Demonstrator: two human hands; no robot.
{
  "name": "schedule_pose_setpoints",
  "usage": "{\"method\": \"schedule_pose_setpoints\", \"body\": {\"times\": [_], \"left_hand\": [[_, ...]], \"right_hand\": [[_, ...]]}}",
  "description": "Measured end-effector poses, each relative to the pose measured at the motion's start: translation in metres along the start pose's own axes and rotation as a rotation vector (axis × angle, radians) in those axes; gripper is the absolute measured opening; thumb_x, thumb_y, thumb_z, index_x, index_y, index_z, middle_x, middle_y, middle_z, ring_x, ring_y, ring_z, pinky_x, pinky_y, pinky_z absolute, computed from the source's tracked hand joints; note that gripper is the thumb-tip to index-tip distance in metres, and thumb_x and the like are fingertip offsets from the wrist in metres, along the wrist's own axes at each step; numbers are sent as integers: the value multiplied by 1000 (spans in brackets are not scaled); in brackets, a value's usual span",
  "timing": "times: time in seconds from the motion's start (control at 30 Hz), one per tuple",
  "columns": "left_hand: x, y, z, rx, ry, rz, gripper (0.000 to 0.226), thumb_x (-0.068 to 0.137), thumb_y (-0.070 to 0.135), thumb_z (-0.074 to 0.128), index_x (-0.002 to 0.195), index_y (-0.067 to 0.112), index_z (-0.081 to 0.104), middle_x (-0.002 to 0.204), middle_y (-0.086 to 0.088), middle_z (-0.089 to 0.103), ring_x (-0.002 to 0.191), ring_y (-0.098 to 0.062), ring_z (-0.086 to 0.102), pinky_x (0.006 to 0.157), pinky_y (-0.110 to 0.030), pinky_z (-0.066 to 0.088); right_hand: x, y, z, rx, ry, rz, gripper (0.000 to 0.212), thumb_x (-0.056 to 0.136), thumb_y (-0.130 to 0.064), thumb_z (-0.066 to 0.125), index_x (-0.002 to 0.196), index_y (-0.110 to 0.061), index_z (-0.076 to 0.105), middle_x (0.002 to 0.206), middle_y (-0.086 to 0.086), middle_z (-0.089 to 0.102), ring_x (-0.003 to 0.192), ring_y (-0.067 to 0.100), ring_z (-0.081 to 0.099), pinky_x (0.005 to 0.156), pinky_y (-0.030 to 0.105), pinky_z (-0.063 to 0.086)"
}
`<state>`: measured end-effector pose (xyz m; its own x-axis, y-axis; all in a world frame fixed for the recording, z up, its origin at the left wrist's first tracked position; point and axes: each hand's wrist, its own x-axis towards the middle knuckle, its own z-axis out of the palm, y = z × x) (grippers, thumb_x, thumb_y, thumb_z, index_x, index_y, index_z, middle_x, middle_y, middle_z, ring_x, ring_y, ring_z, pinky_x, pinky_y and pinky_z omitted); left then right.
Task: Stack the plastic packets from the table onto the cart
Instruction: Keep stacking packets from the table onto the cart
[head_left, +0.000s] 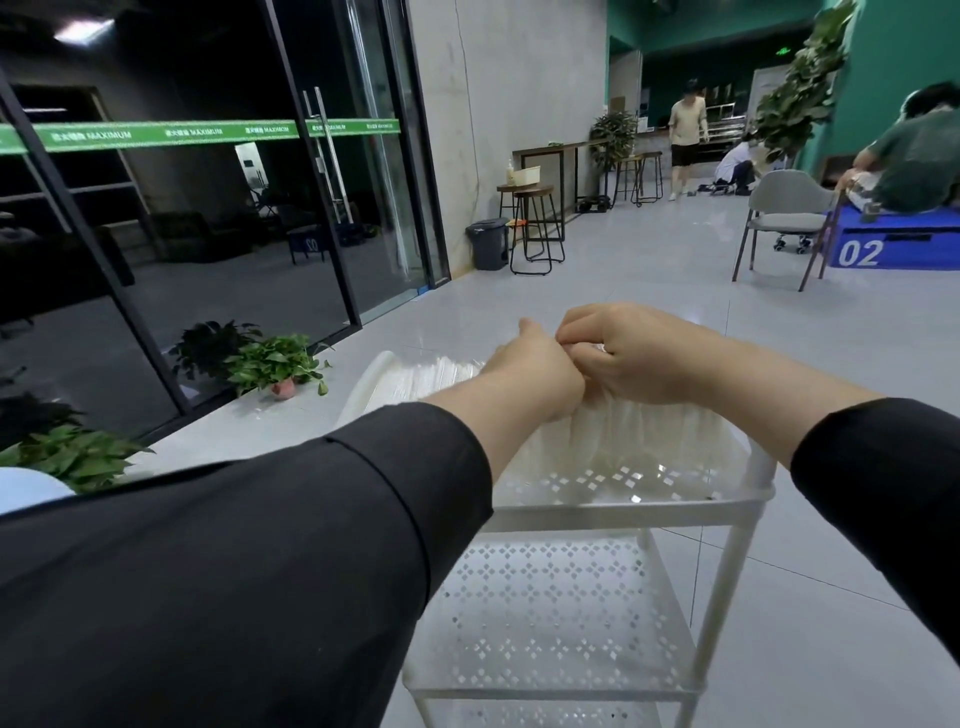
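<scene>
A white perforated cart stands in front of me, with tiered shelves. On its top shelf lie clear plastic packets of stacked white lids or cups, one more packet reaching to the far left. My left hand and my right hand meet above the packets, fingers curled and pinching the plastic wrap at the top of a packet. Both forearms in black sleeves cover the near part of the shelf.
Potted plants sit on the floor to the left by a glass wall. Stools and a grey bin stand by the wall. A grey chair and a blue box are at the right, with people farther back.
</scene>
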<state>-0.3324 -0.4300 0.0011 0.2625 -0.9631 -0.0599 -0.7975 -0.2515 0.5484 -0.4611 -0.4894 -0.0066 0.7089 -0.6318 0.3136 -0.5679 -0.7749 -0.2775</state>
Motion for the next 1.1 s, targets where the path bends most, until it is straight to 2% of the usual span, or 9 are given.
{"method": "schedule_pose_setpoints", "body": {"times": [0.07, 0.2, 0.3, 0.47, 0.57, 0.63, 0.73, 1.0, 1.1], "left_hand": [[-4, -2, -2, 39, 40, 31, 78, 93, 26, 53, 159, 22, 13, 152, -13, 36, 138, -38, 38, 109, -48, 40], [2, -22, -2, 151, 111, 193, 44, 102, 34, 29, 140, 17, 42, 157, -12, 32, 147, -33, 25, 115, -48, 25], [9, -32, 6, 212, 6, 194, 68, 98, 52, 6, 132, 9, 47, 150, -19, 40, 144, -36, 28, 118, -54, 23], [1, -27, 8, 111, 99, 242, 77, 104, 61, 16, 162, 13, -1, 171, -6, 1, 157, -23, 7, 126, -49, 13], [2, -25, 9, 120, 80, 280, 76, 105, 59, 15, 160, 7, 12, 170, -10, 9, 156, -24, 11, 125, -47, 14], [0, -23, 12, 92, 48, 267, 73, 105, 59, 16, 152, 5, 29, 162, -11, 29, 149, -28, 27, 120, -48, 24], [-2, -17, 16, 123, 4, 268, 77, 104, 61, 12, 159, 7, 17, 168, -9, 17, 153, -27, 18, 124, -46, 14], [7, -8, 18, 230, -25, 310, 76, 103, 63, 8, 162, 15, 15, 169, -3, 18, 155, -19, 15, 126, -49, 9], [8, -9, 20, 260, -27, 329, 73, 105, 60, 10, 161, 14, 15, 169, -2, 16, 156, -17, 13, 125, -50, 11]], "right_hand": [[1, 2, -1, 27, 29, 7, 27, 97, -22, 43, 85, -17, 68, 97, -4, 64, 91, 19, 59, 87, 44, 48], [3, 2, 0, 27, 83, 12, 31, 99, -27, 43, 92, -15, 70, 100, -2, 66, 94, 19, 59, 91, 43, 46], [1, 1, -5, 21, 193, 7, 38, 98, -37, 40, 97, -15, 71, 103, 0, 66, 98, 20, 60, 92, 44, 47], [-25, 12, -25, 136, 556, 293, 42, 107, -40, 40, 125, -13, 66, 127, 2, 62, 119, 19, 56, 93, 30, 39], [-57, 22, -18, 338, 513, 539, 46, 105, -50, 41, 132, -19, 61, 128, -6, 60, 120, 15, 55, 99, 33, 41], [-77, 27, -10, 548, 456, 655, 46, 100, -58, 45, 117, -23, 68, 120, -6, 68, 114, 21, 63, 105, 44, 47], [-96, 21, -5, 804, 403, 704, 45, 98, -58, 52, 99, -18, 74, 102, 2, 76, 102, 25, 71, 101, 46, 52], [-97, 18, 4, 677, 321, 706, 33, 99, -45, 54, 107, -19, 73, 108, 5, 74, 102, 25, 69, 98, 45, 53], [-94, 16, 7, 671, 321, 718, 31, 103, -36, 50, 109, -14, 71, 99, 1, 71, 88, 22, 66, 82, 37, 52]]}}
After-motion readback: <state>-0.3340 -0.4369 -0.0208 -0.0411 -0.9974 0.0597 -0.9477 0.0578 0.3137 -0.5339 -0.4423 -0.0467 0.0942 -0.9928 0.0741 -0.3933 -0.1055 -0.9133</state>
